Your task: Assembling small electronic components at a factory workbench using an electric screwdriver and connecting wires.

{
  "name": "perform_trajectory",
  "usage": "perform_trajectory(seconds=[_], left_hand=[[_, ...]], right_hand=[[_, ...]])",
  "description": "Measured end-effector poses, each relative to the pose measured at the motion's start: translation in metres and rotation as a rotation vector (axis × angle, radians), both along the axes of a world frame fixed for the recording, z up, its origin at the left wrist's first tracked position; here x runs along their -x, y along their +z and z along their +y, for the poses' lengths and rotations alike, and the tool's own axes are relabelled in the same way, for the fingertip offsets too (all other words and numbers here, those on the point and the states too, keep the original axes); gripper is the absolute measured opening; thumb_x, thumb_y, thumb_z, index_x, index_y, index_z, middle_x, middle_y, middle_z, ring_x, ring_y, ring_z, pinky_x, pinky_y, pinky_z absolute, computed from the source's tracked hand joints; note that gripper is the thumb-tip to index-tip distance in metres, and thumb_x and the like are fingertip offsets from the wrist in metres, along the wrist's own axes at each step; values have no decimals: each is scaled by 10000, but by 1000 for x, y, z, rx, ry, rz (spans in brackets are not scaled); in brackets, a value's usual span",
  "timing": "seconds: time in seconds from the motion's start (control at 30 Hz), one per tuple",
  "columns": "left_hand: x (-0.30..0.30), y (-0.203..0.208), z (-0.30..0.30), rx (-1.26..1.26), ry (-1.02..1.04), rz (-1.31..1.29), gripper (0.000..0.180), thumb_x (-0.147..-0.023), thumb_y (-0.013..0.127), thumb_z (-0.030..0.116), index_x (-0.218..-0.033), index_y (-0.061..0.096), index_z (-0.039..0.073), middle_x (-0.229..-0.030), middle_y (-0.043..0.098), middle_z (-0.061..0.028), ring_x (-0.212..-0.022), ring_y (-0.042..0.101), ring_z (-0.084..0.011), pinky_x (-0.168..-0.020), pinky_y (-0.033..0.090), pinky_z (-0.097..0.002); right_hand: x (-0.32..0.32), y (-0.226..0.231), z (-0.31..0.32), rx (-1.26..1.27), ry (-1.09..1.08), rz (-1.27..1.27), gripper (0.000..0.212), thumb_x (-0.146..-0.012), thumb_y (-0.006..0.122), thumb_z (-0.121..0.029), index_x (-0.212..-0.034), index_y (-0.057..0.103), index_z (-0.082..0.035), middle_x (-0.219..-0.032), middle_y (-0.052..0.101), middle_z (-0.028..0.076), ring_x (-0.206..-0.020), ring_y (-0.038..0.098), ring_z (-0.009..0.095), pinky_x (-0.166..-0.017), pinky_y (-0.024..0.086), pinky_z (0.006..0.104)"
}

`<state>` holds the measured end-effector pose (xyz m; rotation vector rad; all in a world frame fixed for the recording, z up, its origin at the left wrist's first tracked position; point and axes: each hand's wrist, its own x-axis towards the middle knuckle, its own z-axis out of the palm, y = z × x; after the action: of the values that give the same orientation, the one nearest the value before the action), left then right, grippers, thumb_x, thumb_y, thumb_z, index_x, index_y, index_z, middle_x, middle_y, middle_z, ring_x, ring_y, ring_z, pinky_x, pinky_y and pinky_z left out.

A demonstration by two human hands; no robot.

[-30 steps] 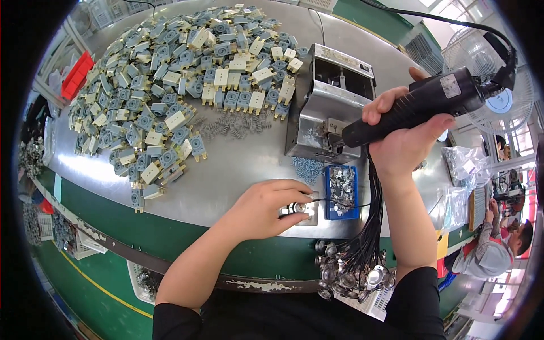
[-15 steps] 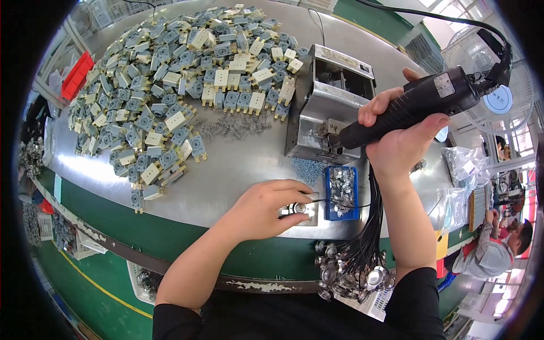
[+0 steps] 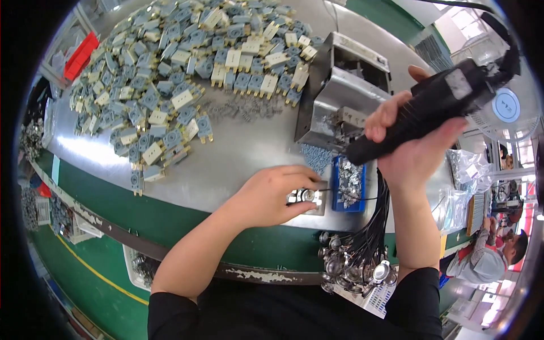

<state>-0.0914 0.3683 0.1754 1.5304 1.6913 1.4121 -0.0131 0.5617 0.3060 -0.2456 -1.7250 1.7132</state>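
Note:
My right hand is wrapped round a black electric screwdriver, its nose pointing down and left, just in front of a metal screw feeder. The driver looks slightly blurred. On the table near the front edge, my left hand closes its thumb and fingers round a small round metal part with a black wire, which rests on a small metal plate. Right of that plate stands a blue tray of small metal pieces. Loose small screws lie behind it.
A large heap of grey and cream switch-like blocks covers the back left. Loose springs lie before it. Wired round metal parts hang at the front edge. Plastic bags and a fan are right; a person sits beyond.
The screwdriver's nose has drawn away from the screw feeder, toward me and slightly right. My left hand stays on the metal part. The whole view has shifted a little.

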Motion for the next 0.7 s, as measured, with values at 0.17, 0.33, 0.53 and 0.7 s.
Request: perform_trajectory(seconds=[0.17, 0.33, 0.53, 0.7], left_hand=[[2, -2, 0, -9, 4, 14, 298, -804, 851, 137, -1049, 725, 23, -1216, 727, -125, -1061, 721, -335, -908, 583, -415], [4, 0, -2, 15, -9, 30, 286, -845, 822, 236, -1043, 733, 49, -1191, 726, -62, -1025, 714, -291, -872, 583, -401], [1, -1, -4, 12, 28, 44, 293, -839, 827, 254, -999, 730, 29, -1187, 728, -66, -1009, 714, -297, -860, 581, -404], [0, -2, -4, 31, 33, 47, 305, -834, 829, 255, -999, 730, 18, -1192, 727, -69, -984, 716, -308, -846, 579, -411]], right_hand=[[-18, -2, -37, 213, 251, 55, 1217, -773, 454, -988, -1543, 323, -55, -718, 507, 54, -544, 527, 193, -554, 468, 369], [-17, -16, -55, 168, 235, -15, 1244, -736, 454, -1008, -1533, 321, -62, -744, 524, 63, -557, 533, 207, -572, 476, 373], [-16, -28, -58, 176, 259, -4, 1262, -725, 436, -1019, -1521, 317, -48, -753, 537, 69, -577, 547, 208, -593, 488, 375], [-15, -31, -60, 150, 262, -14, 1260, -725, 426, -1021, -1504, 328, -35, -755, 541, 67, -578, 554, 204, -595, 492, 371]])
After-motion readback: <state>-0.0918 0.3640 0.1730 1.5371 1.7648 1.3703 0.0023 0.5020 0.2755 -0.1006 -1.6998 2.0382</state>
